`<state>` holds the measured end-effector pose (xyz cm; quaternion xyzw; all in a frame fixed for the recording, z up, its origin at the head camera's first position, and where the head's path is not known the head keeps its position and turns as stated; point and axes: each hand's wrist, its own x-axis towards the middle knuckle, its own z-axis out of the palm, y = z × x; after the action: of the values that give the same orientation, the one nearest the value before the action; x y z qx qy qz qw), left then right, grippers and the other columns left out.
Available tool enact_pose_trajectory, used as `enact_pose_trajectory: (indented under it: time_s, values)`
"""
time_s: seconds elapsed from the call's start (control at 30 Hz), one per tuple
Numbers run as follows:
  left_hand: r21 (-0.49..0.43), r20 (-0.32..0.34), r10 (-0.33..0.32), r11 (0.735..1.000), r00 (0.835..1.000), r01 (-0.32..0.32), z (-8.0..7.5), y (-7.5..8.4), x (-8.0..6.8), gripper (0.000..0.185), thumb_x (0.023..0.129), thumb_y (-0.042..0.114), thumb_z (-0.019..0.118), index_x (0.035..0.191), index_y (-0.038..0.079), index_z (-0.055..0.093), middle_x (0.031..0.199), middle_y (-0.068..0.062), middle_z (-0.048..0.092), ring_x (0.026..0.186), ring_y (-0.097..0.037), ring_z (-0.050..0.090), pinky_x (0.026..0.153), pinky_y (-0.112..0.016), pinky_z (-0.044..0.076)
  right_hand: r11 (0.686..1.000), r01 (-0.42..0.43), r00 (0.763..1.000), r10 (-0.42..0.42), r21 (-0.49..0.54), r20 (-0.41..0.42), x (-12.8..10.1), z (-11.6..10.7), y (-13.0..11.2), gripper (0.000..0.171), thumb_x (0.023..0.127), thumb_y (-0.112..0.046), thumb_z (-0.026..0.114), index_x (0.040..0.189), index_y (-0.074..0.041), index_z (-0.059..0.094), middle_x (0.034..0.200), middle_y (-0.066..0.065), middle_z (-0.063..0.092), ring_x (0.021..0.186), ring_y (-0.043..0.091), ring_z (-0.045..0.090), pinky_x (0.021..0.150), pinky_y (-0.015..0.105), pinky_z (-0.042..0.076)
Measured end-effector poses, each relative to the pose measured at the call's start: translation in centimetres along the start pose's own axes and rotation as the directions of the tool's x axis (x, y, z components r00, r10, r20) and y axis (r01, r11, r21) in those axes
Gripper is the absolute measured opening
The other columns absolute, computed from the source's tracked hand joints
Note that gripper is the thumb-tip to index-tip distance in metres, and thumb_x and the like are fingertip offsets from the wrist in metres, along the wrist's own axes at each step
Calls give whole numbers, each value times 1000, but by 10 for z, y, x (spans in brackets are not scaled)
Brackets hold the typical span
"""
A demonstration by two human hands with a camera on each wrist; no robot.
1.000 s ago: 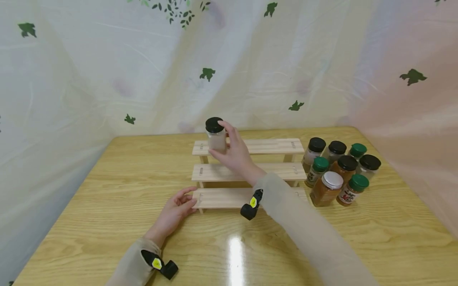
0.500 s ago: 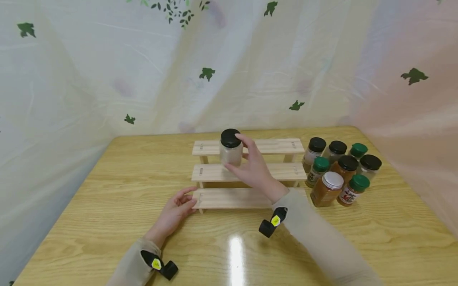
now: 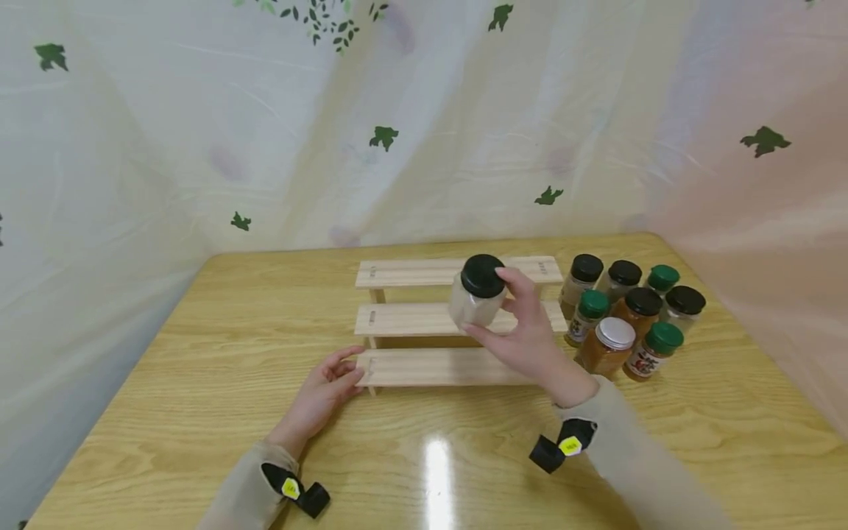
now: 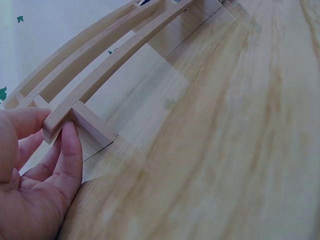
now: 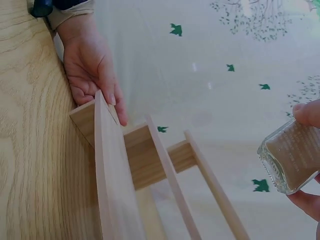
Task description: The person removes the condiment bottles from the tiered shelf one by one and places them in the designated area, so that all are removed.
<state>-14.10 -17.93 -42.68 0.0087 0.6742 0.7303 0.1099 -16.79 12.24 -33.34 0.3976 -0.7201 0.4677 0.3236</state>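
Observation:
A clear spice jar (image 3: 478, 293) with a black lid and pale contents is gripped by my right hand (image 3: 526, 338), thumb on one side and fingers on the other. It is held tilted in the air in front of the wooden three-step rack (image 3: 424, 366). In the right wrist view the glass jar (image 5: 292, 155) shows its base, apart from the rack. My left hand (image 3: 324, 394) pinches the left end of the rack's lowest step. The left wrist view shows the thumb and fingers (image 4: 72, 150) around that step's end (image 4: 55, 120), above its leg.
Right of the rack stands a cluster of several spice jars with black, green and silver lids, including a silver-lidded jar (image 3: 606, 350) and a green-lidded jar (image 3: 652, 353). A patterned curtain (image 3: 298, 147) hangs behind the wooden table (image 3: 199, 412).
From above the top step's left end, my right hand has carried the jar rightward and toward me, and it now tilts. My left hand has stayed on the rack.

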Motion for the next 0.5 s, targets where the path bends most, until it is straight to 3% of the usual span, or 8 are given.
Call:
enact_pose_trajectory:
  time_s: [0.13,0.33,0.5]
  values:
    - [0,12,9,1000,1000,-9,0,0,0,51,94,-2,51,141,-8,33,97,3,56,87,-4,59,79,-20,53,998,18,999,-15,68,-48,-8,-24,-5,72,86,-34,67,125,8,23,132,-12,44,120,4,48,90,14,47]
    - [8,2,8,1000,1000,-8,-1,-1,0,51,94,-1,52,140,-7,33,96,3,57,86,-4,59,78,-20,54,992,51,996,-42,115,-82,-19,-60,-10,73,84,-27,70,125,9,21,116,-8,53,99,2,58,81,12,46]
    - [10,8,13,1000,1000,-13,-1,-1,0,51,94,0,52,140,-7,34,96,3,57,87,-4,59,79,-21,54,984,108,985,-87,140,-149,-32,-91,-10,71,80,-21,76,121,7,25,117,0,57,104,7,58,81,10,45]
